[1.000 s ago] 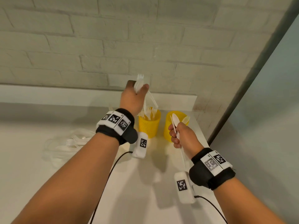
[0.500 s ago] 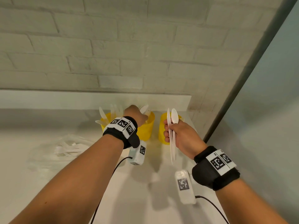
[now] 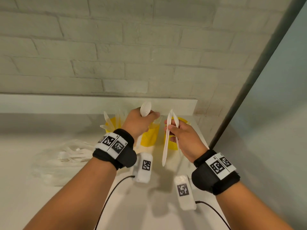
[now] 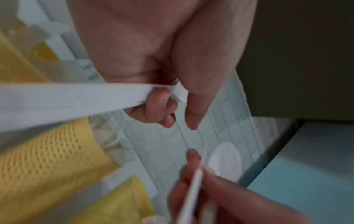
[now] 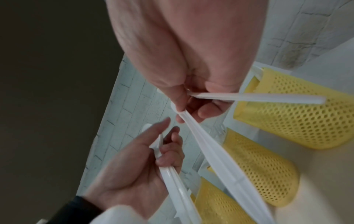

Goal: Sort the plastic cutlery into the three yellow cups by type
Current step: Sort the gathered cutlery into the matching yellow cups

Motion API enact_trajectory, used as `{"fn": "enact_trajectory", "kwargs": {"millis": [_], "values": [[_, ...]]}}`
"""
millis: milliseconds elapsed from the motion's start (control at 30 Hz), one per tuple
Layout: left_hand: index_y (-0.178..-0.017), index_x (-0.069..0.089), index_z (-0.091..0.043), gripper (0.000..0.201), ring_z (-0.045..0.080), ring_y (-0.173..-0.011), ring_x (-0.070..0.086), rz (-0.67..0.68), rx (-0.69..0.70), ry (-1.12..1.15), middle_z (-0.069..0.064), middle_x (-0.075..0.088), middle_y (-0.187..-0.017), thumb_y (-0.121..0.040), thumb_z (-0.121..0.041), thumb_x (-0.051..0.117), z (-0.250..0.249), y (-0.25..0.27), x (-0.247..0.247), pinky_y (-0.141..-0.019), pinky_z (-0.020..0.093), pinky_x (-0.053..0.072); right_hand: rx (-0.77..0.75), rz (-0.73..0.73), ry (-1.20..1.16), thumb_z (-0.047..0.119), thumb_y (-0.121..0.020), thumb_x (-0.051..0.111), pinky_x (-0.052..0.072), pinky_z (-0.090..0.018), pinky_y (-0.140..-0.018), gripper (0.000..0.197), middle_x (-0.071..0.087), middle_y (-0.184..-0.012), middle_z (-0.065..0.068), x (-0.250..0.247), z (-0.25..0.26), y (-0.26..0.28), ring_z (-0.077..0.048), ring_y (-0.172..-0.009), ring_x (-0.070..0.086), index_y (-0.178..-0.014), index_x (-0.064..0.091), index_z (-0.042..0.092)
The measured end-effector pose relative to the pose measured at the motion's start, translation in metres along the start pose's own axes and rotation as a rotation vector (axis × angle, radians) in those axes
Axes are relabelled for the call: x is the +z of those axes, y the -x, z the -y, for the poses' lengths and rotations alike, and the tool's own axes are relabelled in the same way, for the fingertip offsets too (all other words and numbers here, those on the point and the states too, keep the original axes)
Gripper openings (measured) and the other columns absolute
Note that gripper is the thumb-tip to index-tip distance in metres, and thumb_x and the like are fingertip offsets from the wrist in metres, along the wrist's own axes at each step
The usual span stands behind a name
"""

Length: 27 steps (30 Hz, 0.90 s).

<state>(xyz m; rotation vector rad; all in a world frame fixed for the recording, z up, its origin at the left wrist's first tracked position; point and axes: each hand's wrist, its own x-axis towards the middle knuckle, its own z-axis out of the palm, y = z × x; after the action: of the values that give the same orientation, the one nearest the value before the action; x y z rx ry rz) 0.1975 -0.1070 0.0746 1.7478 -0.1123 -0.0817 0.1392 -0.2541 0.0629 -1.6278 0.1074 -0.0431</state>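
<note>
The white table (image 3: 149, 205) runs back to a painted brick wall (image 3: 116, 55), and near its far right corner three perforated yellow cups stand in a row: the left cup (image 3: 111, 123) already bristling with knives, the middle cup (image 3: 149, 136) with fork tines showing at its rim, and the right cup (image 3: 172, 141) nearest the edge. A loose heap of unsorted cutlery (image 3: 73, 155) lies on clear plastic to the left, well apart from the cups.

The sort looks partly done, with both hands loaded over the cups. The left hand (image 3: 139, 123) hovers above the middle cup, fingers curled round the handles of spoons (image 3: 145, 108) whose bowls point upward (the exact count is hard to tell). The right hand (image 3: 184, 138) hangs in front of the right cup, thumb and fingers pinching two more white utensils (image 3: 167, 135) which splay apart; their heads look like spoon bowls seen edge-on.

Next, each hand probably needs to be brought over the cup that matches its type, handles aimed down into the mouth, before the grip is loosened.
</note>
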Motion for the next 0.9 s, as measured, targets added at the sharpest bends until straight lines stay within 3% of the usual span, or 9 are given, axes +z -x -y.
{"fn": "enact_trajectory", "kwargs": {"millis": [133, 200, 267, 433, 533, 600, 700, 800, 900], "values": [[-0.092, 0.069, -0.012, 0.027, 0.007, -0.050, 0.040, 0.161, -0.030, 0.207, -0.005, 0.049, -0.066, -0.082, -0.037, 0.073, -0.001, 0.027, 0.012, -0.046, 0.019, 0.034, -0.048, 0.022, 0.140, 0.003, -0.097, 0.037, 0.043, -0.021, -0.064, 0.025, 0.055, -0.079, -0.005, 0.007, 0.000, -0.001, -0.015, -0.072, 0.053, -0.114, 0.055, -0.001], [-0.096, 0.069, -0.011, 0.030, 0.001, -0.052, 0.049, 0.123, 0.080, 0.122, -0.012, 0.054, -0.063, -0.078, -0.034, 0.077, 0.003, 0.033, 0.019, -0.049, 0.014, 0.038, -0.081, 0.042, 0.211, -0.003, -0.094, 0.031, 0.042, -0.017, -0.055, 0.029, 0.052, -0.074, -0.001, 0.011, -0.003, -0.001, -0.014, -0.064, 0.049, -0.115, 0.051, -0.002], [-0.097, 0.067, -0.011, 0.037, 0.003, -0.063, 0.054, 0.032, 0.154, 0.031, -0.010, 0.057, -0.071, -0.073, -0.036, 0.081, 0.009, 0.035, 0.023, -0.058, 0.017, 0.041, -0.101, 0.043, 0.269, 0.000, -0.096, 0.028, 0.041, -0.012, -0.049, 0.026, 0.051, -0.077, 0.001, 0.013, -0.004, 0.000, -0.012, -0.062, 0.048, -0.114, 0.046, 0.001], [-0.096, 0.072, -0.008, 0.021, -0.003, -0.045, 0.048, -0.023, 0.114, 0.140, -0.014, 0.057, -0.058, -0.079, -0.019, 0.077, 0.013, 0.032, 0.027, -0.051, 0.016, 0.034, -0.171, 0.006, 0.395, 0.008, -0.099, 0.031, 0.037, -0.023, -0.057, 0.011, 0.047, -0.077, 0.001, 0.012, -0.008, 0.003, -0.011, -0.062, 0.044, -0.108, 0.038, 0.010], [-0.102, 0.071, -0.006, 0.020, -0.002, -0.043, 0.047, -0.026, 0.054, 0.220, -0.010, 0.058, -0.059, -0.082, -0.005, 0.071, 0.011, 0.032, 0.024, -0.047, 0.012, 0.035, -0.136, 0.012, 0.294, 0.012, -0.100, 0.036, 0.036, -0.013, -0.059, 0.015, 0.048, -0.083, 0.008, 0.013, -0.007, 0.005, -0.002, -0.068, 0.045, -0.113, 0.044, 0.012], [-0.103, 0.068, -0.006, 0.018, 0.004, -0.046, 0.044, 0.015, -0.006, 0.276, -0.006, 0.055, -0.059, -0.086, -0.001, 0.064, 0.008, 0.032, 0.020, -0.045, 0.017, 0.033, -0.110, 0.027, 0.170, 0.011, -0.100, 0.034, 0.036, -0.013, -0.057, 0.020, 0.051, -0.085, 0.006, 0.015, -0.005, 0.009, -0.005, -0.064, 0.045, -0.113, 0.049, 0.013], [-0.100, 0.060, -0.003, 0.013, 0.011, -0.055, 0.041, 0.090, -0.063, 0.319, 0.003, 0.047, -0.070, -0.090, -0.006, 0.053, 0.006, 0.033, 0.017, -0.047, 0.022, 0.034, -0.126, -0.006, 0.115, 0.010, -0.099, 0.038, 0.042, -0.020, -0.058, 0.025, 0.058, -0.084, 0.002, 0.017, -0.003, 0.012, -0.008, -0.063, 0.051, -0.114, 0.058, 0.013], [-0.097, 0.056, -0.005, 0.021, 0.012, -0.055, 0.043, 0.158, -0.079, 0.312, 0.004, 0.049, -0.072, -0.085, -0.022, 0.055, 0.006, 0.035, 0.019, -0.050, 0.024, 0.037, -0.170, -0.024, 0.050, 0.001, -0.094, 0.047, 0.047, -0.017, -0.055, 0.022, 0.061, -0.076, -0.004, 0.021, -0.002, 0.012, -0.003, -0.057, 0.057, -0.109, 0.063, 0.001], [-0.102, 0.060, 0.004, 0.022, 0.014, -0.055, 0.048, 0.167, -0.050, 0.343, 0.007, 0.053, -0.068, -0.097, -0.015, 0.050, 0.008, 0.040, 0.019, -0.049, 0.022, 0.043, -0.193, -0.039, 0.012, -0.009, -0.092, 0.045, 0.049, -0.020, -0.055, 0.023, 0.061, -0.072, -0.006, 0.028, -0.004, 0.011, -0.004, -0.054, 0.057, -0.105, 0.063, -0.004]]}}
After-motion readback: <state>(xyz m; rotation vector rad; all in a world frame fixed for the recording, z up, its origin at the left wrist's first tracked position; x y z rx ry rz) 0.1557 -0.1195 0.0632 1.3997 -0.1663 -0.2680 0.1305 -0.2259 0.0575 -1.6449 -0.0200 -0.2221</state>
